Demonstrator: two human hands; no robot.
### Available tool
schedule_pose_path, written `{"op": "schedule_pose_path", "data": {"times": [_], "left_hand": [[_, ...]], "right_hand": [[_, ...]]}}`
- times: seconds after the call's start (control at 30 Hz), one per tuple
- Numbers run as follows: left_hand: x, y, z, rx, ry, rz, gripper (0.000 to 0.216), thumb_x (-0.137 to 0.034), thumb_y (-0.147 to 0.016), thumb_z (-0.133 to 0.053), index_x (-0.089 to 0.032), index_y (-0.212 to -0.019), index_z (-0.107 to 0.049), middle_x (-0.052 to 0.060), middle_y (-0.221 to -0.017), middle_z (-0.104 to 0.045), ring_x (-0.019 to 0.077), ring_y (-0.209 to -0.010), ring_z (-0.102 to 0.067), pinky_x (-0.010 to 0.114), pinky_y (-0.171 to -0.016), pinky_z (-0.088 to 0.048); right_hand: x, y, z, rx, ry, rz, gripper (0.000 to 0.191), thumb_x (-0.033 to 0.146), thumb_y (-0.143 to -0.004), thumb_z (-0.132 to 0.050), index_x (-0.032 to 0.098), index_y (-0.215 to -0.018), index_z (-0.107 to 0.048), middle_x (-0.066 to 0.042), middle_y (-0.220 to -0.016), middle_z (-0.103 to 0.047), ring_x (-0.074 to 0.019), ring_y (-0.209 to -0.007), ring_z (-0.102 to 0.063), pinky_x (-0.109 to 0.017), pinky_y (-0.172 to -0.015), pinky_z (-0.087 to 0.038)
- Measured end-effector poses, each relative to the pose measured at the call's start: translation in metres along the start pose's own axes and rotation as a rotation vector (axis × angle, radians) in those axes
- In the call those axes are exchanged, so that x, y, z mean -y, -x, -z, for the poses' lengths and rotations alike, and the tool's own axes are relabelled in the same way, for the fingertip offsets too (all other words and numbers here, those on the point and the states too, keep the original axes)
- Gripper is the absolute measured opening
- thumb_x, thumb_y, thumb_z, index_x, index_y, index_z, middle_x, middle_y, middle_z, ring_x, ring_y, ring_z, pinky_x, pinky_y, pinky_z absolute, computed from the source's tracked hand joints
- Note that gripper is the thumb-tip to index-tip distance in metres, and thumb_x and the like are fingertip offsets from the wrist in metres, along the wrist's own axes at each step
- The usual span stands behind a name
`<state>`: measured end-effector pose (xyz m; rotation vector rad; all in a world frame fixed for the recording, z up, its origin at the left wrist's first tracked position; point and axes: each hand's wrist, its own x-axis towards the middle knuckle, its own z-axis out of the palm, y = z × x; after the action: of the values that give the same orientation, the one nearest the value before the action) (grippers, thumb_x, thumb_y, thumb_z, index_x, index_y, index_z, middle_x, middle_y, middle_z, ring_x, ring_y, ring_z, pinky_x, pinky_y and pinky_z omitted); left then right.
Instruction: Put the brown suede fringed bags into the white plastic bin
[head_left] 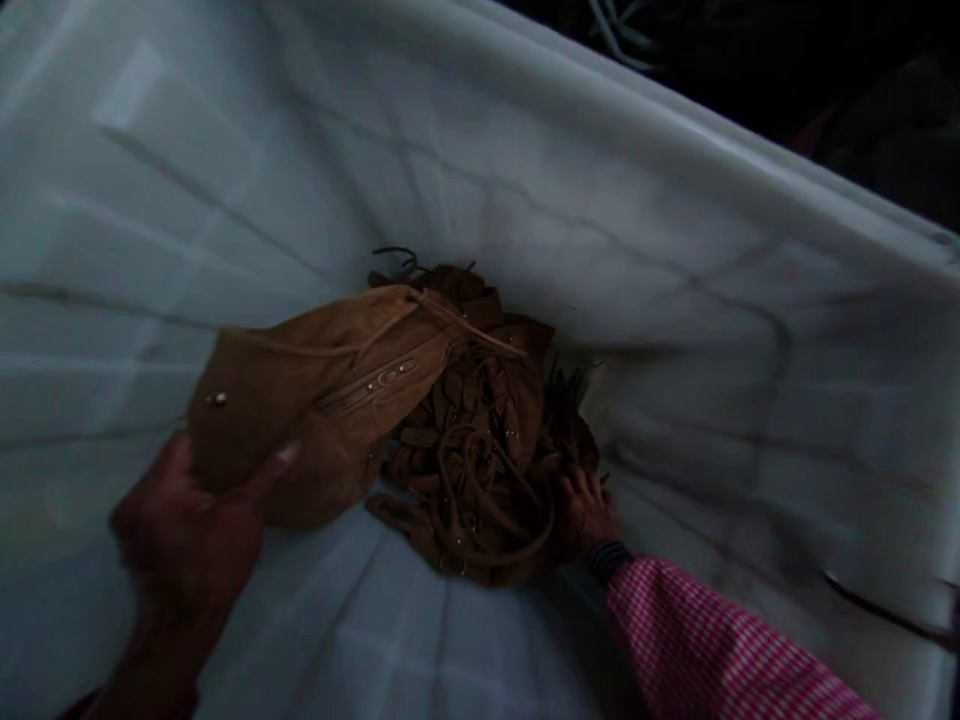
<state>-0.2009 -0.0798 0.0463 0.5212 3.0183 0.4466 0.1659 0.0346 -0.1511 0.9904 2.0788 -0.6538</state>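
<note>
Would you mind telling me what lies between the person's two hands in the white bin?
In the head view, the pile of brown leather pieces and straps lies between the left hand and right hand.

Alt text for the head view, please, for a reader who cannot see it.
Dim view down into a large white bin: the left hand grips a flat brown suede piece lifted off a pile of brown suede pieces and straps. The right hand, in a pink checked sleeve, rests on the pile's edge.
</note>
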Motion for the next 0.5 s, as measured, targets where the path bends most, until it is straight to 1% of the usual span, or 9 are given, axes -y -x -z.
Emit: {"op": "schedule_pose_path", "data": {"times": [0.1,0.2,0.23,0.3,0.33,0.4,0.47,0.5], "left_hand": [[-0.017,-0.005,-0.013,0.020,0.001,-0.103,0.043,-0.058,-0.067,-0.073,-0.024,-0.091,-0.065,-0.003,-0.076,-0.064,0.0206,-0.069,-0.059,0.030,-0.064,-0.046],[-0.023,-0.017,-0.017,0.001,0.042,-0.176,0.036,-0.053,-0.068,-0.072,-0.022,-0.081,-0.058,-0.004,-0.071,-0.058,0.0160,-0.064,-0.051,0.025,-0.060,-0.039],[-0.025,-0.019,-0.016,-0.018,0.040,-0.192,0.035,-0.051,-0.068,-0.072,-0.021,-0.078,-0.055,-0.005,-0.070,-0.056,0.0149,-0.063,-0.048,0.024,-0.059,-0.036],[-0.030,-0.021,-0.010,-0.062,0.010,-0.226,0.035,-0.047,-0.069,-0.071,-0.021,-0.073,-0.048,-0.006,-0.067,-0.049,0.0126,-0.060,-0.041,0.023,-0.058,-0.030],[-0.033,-0.021,-0.007,-0.082,-0.005,-0.246,0.037,-0.045,-0.069,-0.071,-0.021,-0.071,-0.044,-0.006,-0.064,-0.045,0.0116,-0.058,-0.036,0.023,-0.058,-0.027],[-0.039,-0.019,0.000,-0.105,-0.035,-0.285,0.037,-0.041,-0.071,-0.070,-0.020,-0.070,-0.039,-0.007,-0.061,-0.039,0.0102,-0.056,-0.030,0.023,-0.060,-0.023],[-0.042,-0.017,0.005,-0.123,-0.080,-0.300,0.036,-0.037,-0.072,-0.073,-0.020,-0.072,-0.041,-0.008,-0.061,-0.036,0.0094,-0.054,-0.029,0.023,-0.061,-0.021],[-0.043,-0.016,0.007,-0.126,-0.102,-0.301,0.034,-0.035,-0.072,-0.075,-0.020,-0.074,-0.044,-0.008,-0.061,-0.035,0.0091,-0.054,-0.030,0.022,-0.063,-0.022]], "right_hand": [[-0.007,-0.010,0.015,0.099,0.076,0.189,0.050,0.020,-0.092,-0.044,0.012,-0.140,-0.053,-0.021,-0.146,-0.047,-0.0373,-0.134,-0.038,-0.054,-0.102,-0.038],[-0.009,-0.016,0.033,0.145,0.095,0.318,0.051,0.023,-0.086,-0.054,0.011,-0.136,-0.058,-0.021,-0.138,-0.054,-0.0391,-0.128,-0.044,-0.058,-0.101,-0.037],[-0.006,-0.012,0.038,0.141,0.106,0.350,0.053,0.024,-0.084,-0.057,0.011,-0.135,-0.058,-0.022,-0.137,-0.055,-0.0407,-0.127,-0.044,-0.061,-0.102,-0.035],[0.005,0.007,0.041,0.087,0.123,0.424,0.055,0.025,-0.083,-0.060,0.009,-0.135,-0.058,-0.024,-0.139,-0.052,-0.0425,-0.126,-0.043,-0.064,-0.106,-0.029],[0.013,0.021,0.038,0.048,0.123,0.492,0.052,0.024,-0.085,-0.058,0.010,-0.134,-0.059,-0.024,-0.139,-0.053,-0.0414,-0.126,-0.044,-0.063,-0.107,-0.028],[0.028,0.054,0.021,-0.020,0.102,0.694,0.038,0.019,-0.091,-0.051,0.014,-0.126,-0.064,-0.020,-0.132,-0.059,-0.0350,-0.120,-0.051,-0.056,-0.107,-0.033],[0.038,0.079,-0.005,-0.059,0.072,0.904,0.030,0.015,-0.095,-0.046,0.018,-0.114,-0.069,-0.012,-0.121,-0.066,-0.0283,-0.112,-0.057,-0.048,-0.103,-0.041],[0.040,0.086,-0.020,-0.091,0.074,0.968,0.031,0.013,-0.096,-0.045,0.019,-0.115,-0.068,-0.010,-0.121,-0.067,-0.0272,-0.113,-0.058,-0.046,-0.101,-0.043]]}}
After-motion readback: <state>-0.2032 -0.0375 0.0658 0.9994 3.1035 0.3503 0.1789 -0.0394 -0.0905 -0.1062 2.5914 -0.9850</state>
